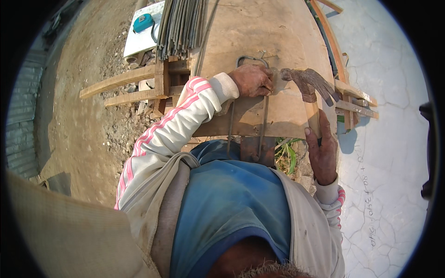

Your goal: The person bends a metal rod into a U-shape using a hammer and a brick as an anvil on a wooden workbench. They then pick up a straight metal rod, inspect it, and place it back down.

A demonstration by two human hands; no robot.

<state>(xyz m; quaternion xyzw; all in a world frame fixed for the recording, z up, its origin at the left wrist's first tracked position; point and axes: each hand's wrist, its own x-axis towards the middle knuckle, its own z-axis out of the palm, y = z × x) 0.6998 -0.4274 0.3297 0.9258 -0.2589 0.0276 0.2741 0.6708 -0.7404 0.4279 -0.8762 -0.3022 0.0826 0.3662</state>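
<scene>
My left hand [252, 79] grips a thin steel rod bent into a U-shaped loop [265, 116] and holds it against the wooden bench top [259, 32]. The rod's curved end lies just beyond my knuckles and its two legs run back toward my body. My right hand [322, 150] is closed round the wooden handle of a rusty claw hammer [308, 83]. The hammer's head hovers just right of my left hand, its claw pointing right.
A bundle of straight steel rods [181, 25] lies on the bench's far left. A teal tape measure [143, 22] rests on a white board [139, 41]. Wooden slats [123, 81] stick out at left, more timber [354, 99] at right. Cracked pale concrete [394, 139] spreads to the right.
</scene>
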